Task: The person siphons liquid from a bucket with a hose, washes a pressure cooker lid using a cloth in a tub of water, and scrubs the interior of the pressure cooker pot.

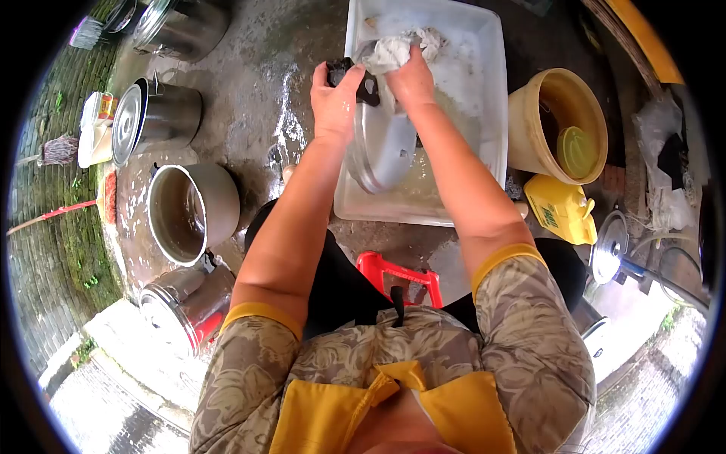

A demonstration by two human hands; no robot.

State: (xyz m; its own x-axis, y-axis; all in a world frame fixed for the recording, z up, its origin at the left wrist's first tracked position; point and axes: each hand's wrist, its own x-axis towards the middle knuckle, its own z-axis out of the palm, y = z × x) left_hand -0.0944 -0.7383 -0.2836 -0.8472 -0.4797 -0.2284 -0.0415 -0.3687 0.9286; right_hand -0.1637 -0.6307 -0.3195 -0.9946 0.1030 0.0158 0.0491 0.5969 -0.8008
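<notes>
Looks bright and daylit around the white tub (501, 113), with soft shading within. Burns out to white on the paving (98, 405), far below and left of the tub, and on the ground (628, 325) below and right. Glares off the wet floor (287, 113) just left of the tub; glints on a steel pot (175, 113) farther left. Dims above right. Bends the mossy brick wall (60, 189) far left, softening, then ends in black corners.

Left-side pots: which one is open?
The dull grey pot, second from bottom: its inside shows, whereas the next pot up and bottom pot have lids.
</notes>
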